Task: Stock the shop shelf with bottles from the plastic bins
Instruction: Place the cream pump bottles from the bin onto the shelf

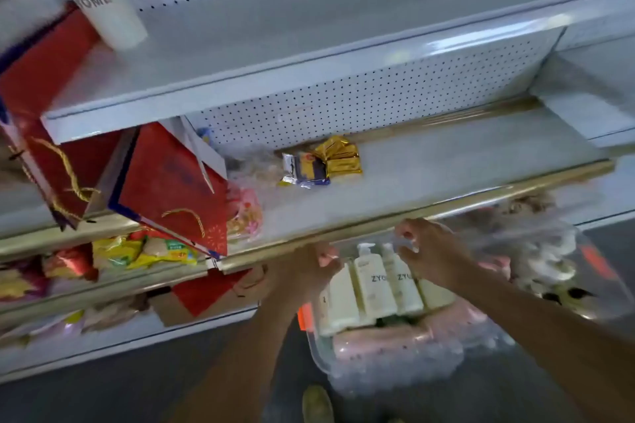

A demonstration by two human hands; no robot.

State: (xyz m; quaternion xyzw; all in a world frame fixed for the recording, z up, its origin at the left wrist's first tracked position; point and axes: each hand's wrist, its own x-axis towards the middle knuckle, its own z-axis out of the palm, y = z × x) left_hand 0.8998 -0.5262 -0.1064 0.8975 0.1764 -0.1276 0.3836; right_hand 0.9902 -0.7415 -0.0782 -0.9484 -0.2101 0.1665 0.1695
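Bottles [376, 280], cream-white plastic ones with pump tops and grey lettering, are lying side by side in a clear plastic bin [319, 359] that is sitting low and near, just under the front lip of the grey metal shelf [429, 165]. Pink wrapped packs [381, 336] are lying beneath the bottles in the same bin.

Both hands are reaching down into that bin. The left hand [309, 266] is curling its fingers beside the leftmost bottles, and the right hand [429, 245] is hovering with bent fingers over the pump tops; blur is hiding whether either one is actually pinching a bottle, so I cannot tell.

Several things could go wrong from here, as I judge it. The pumps are sticking up close to the shelf's brass-coloured front rail [446, 206], so a bottle lifted straight up could be catching its nozzle on that edge and slipping free. The bottles are packed tightly, so pulling one could be dragging its neighbour along and tipping it out. Smooth plastic held near the pump rather than round the body could be twisting loose.

On the shelf itself, a gold foil packet [342, 156] and a blue-and-silver sachet [305, 170] are lying toward the far side, and a red paper gift bag [175, 189] is leaning at the left; bottles set down carelessly could be knocking these over or standing unevenly on them.
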